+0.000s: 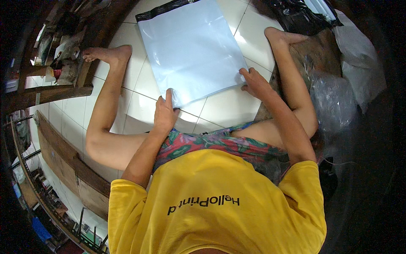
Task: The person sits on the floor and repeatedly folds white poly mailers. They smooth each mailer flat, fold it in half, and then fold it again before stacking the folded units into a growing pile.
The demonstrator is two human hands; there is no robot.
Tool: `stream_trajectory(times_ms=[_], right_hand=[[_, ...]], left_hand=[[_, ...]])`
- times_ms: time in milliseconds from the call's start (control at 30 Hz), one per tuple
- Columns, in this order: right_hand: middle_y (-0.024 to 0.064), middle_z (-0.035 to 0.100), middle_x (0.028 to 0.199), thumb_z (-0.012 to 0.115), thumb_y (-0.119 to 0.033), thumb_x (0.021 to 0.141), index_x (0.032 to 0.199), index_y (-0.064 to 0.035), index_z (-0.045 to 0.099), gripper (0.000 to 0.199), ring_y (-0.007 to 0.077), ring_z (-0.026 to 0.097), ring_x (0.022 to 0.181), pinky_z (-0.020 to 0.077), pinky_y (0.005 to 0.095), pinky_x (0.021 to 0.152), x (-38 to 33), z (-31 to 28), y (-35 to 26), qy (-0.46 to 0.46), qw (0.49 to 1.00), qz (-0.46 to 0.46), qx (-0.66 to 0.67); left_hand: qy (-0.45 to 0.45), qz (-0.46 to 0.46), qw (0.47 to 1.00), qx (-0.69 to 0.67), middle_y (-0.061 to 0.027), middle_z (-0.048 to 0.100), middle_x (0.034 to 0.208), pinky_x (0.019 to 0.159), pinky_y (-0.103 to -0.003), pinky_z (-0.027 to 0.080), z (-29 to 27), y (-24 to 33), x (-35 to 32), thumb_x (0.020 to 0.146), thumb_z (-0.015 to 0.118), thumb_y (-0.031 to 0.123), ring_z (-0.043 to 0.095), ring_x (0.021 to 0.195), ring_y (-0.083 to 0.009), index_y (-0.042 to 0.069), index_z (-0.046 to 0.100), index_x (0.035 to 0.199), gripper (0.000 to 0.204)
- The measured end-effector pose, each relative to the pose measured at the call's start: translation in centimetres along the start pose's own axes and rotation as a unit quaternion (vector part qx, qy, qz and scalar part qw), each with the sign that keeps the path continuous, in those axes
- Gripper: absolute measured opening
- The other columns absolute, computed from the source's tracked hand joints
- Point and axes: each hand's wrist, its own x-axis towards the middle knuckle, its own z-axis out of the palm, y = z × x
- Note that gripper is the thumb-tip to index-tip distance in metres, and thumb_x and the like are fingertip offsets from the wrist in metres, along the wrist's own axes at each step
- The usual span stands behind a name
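Observation:
A large pale white-blue plastic mailing bag [194, 51] with a black strip along its far edge lies flat on the floor between my legs. At the bag's near left corner is my left hand [165, 112], closed on the edge with the index finger laid along the top. My right hand [255, 82] grips the near right corner between fingers and thumb. The bag's surface looks smooth, with light creases near the corners and sides.
White floor tiles [228, 106] surround the bag. A black plastic bundle [292, 15] lies at the far right, and crumpled clear plastic [332, 99] sits beside my right leg. Wooden boards [63, 158] and a cluttered shelf [67, 55] stand on the left.

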Motion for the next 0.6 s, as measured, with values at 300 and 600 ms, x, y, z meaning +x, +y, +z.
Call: stream_trajectory(times_ms=[300, 600], right_hand=[[0.0233, 0.057, 0.113, 0.075, -0.015, 0.082, 0.126, -0.0131, 0.052, 0.049, 0.0423, 0.062, 0.106, 0.0538, 0.0487, 0.088, 0.7, 1.1, 1.3, 0.040, 0.999, -0.018, -0.019], [0.0238, 0.062, 0.112, 0.079, -0.023, 0.080, 0.126, -0.0102, 0.053, 0.054, 0.0404, 0.062, 0.109, 0.0523, 0.0486, 0.090, 1.1, -1.1, 1.5, -0.027, 0.999, 0.000, 0.043]], left_hand=[[0.067, 0.081, 0.994, -0.003, -0.0304, 0.060, 0.107, 0.084, -0.051, 0.055, 1.2, -1.8, 0.7, 0.076, 0.079, 0.011, 0.064, 0.097, -0.0481, 0.010, 0.045, 0.141, 0.073], [0.043, 0.041, 0.996, -0.066, -0.0279, 0.061, 0.113, 0.092, -0.046, 0.053, -1.1, -1.1, 0.3, 0.076, 0.084, 0.022, 0.063, 0.107, -0.0436, 0.002, 0.045, 0.138, 0.075]])
